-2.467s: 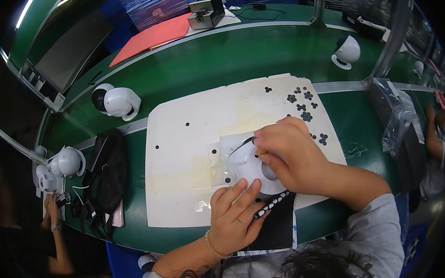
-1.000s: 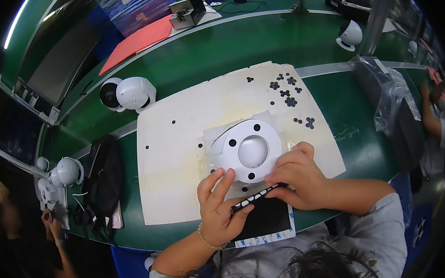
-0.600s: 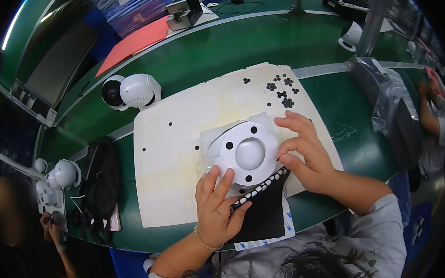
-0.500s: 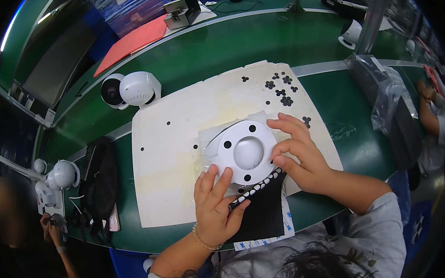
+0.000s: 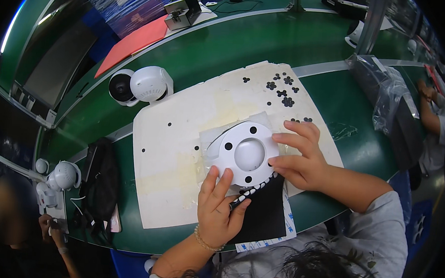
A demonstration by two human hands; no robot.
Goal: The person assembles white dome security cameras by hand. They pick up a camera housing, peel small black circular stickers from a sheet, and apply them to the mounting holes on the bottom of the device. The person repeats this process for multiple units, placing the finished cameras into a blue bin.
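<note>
Green tabletop (image 5: 299, 52) carries a white sheet (image 5: 177, 136); on it sits a round white disc (image 5: 246, 153) with black holes, between both hands. Left hand (image 5: 219, 210), just below it, lays open fingers on the near rim, hiding that edge. Right hand (image 5: 303, 156), at its right side, touches the rim with loosely spread fingers. Beneath the left fingertips a black sheet (image 5: 261, 212) shows only partly.
</note>
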